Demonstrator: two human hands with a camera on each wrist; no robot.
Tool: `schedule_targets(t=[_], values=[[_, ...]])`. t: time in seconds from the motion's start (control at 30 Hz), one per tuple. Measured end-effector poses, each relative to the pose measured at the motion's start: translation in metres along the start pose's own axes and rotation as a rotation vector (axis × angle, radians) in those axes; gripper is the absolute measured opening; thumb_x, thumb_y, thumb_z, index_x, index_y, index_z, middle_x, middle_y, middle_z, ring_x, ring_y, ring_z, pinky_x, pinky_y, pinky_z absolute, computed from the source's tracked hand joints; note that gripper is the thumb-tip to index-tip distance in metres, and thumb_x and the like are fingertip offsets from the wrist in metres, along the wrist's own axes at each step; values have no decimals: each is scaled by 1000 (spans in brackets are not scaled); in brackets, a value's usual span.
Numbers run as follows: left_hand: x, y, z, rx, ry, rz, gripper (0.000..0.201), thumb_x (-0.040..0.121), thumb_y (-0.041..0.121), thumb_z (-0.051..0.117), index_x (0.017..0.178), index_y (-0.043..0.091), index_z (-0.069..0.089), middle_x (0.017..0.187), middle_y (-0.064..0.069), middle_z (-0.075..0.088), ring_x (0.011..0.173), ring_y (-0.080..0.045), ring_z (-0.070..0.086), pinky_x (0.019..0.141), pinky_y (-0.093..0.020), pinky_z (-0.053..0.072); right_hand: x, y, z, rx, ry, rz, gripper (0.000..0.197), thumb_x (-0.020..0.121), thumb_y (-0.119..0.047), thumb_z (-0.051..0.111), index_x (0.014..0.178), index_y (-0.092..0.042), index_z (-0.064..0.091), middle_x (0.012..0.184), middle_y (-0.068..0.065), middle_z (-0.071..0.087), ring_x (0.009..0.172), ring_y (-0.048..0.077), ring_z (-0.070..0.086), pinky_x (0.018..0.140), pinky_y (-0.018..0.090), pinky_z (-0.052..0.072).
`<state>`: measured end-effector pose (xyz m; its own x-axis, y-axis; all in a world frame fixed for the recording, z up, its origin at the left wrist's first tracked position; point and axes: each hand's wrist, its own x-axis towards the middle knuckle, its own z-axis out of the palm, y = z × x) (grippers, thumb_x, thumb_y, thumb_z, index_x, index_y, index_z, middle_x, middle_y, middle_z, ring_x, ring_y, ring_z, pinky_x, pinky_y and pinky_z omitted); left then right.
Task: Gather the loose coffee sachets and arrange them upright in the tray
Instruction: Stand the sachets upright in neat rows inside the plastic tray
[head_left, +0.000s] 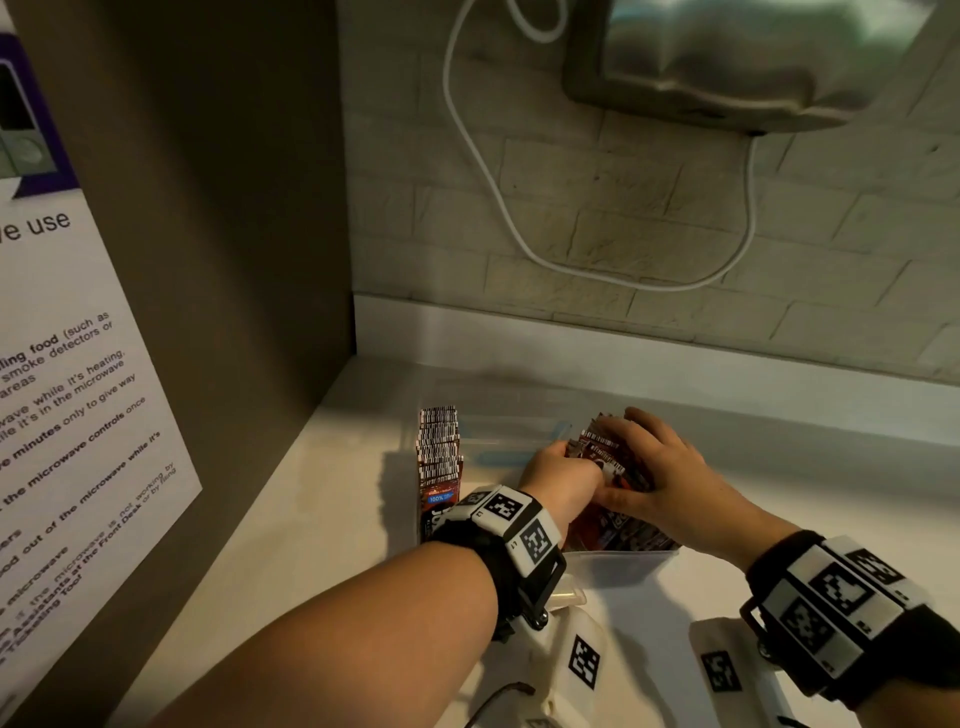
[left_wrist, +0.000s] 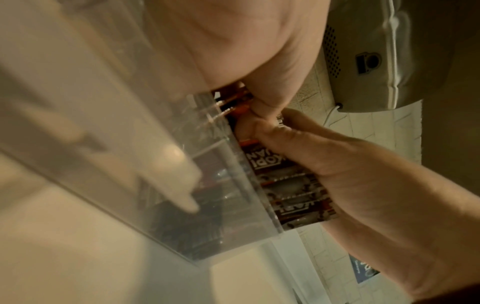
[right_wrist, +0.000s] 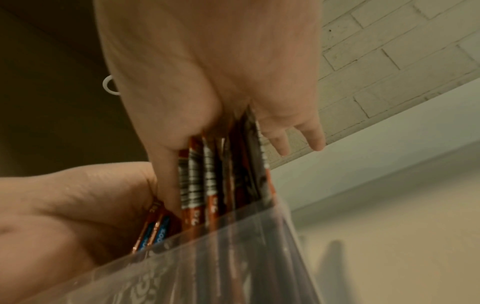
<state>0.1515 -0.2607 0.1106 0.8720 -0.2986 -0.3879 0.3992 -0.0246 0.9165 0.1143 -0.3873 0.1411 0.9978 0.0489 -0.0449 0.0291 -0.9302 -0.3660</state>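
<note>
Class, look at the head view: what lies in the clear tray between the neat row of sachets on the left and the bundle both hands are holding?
Only bare tray floor separates the row of sachets from the bundle held by left hand and right hand.

wall: pale brick wall (head_left: 597, 218) running behind | cable: white cable (head_left: 483, 171) hanging in a loop down it | left: dark panel (head_left: 223, 234) standing, printed notice (head_left: 67, 395) showing on it | table: pale table (head_left: 322, 499) catching warm light
</note>
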Motion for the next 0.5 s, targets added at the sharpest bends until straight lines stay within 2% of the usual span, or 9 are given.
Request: schedule_targets(t=[0.1,0.2,0.27,0.37,0.43,0.5], values=[[-2,0,1,-61,12,2,42,59,5,51,94,24,63,97,-14,67,96,-36,64,88,-54,53,3,0,1,-1,8,13,81,78,-55,65,144,-48,20,157,-6,13,142,27,23,107,56,34],[0,-1,0,-54,50,24,41,67,-1,50,99,22,61,100,-13,65,99,-34,61,92,-50,52,4,-1,4,0,4,13,83,81,-42,68,146,-44,17,158,-3,11,141,29,27,107,51,38],[2,-2,-1,-53,83,27,35,72,-6,48,90,22,60,94,-11,64,98,-34,61,92,-48,52,4,0,5,-8,-2,-1,84,82,-33,68,148,-43,16,158,-1,9,141,30,27,107,49,39],[3,-2,-2,-62,110,32,31,72,-7,45,81,19,59,87,-11,63,94,-33,61,91,-49,52,3,1,4,-7,-12,-22,88,83,-28,67,146,-50,10,159,-3,4,142,30,26,106,49,41],[3,-1,-3,-64,121,29,30,72,-6,45,82,19,59,90,-11,64,95,-33,61,91,-49,52,3,1,3,-13,-25,-29,92,83,-26,66,144,-55,5,160,-5,0,143,30,23,106,50,41],[3,-1,-4,-66,129,16,29,72,-5,45,82,19,58,92,-11,64,96,-33,61,91,-48,51,4,1,4,-44,-47,-16,87,84,-26,64,144,-56,9,160,-7,-4,144,30,19,107,49,40]])
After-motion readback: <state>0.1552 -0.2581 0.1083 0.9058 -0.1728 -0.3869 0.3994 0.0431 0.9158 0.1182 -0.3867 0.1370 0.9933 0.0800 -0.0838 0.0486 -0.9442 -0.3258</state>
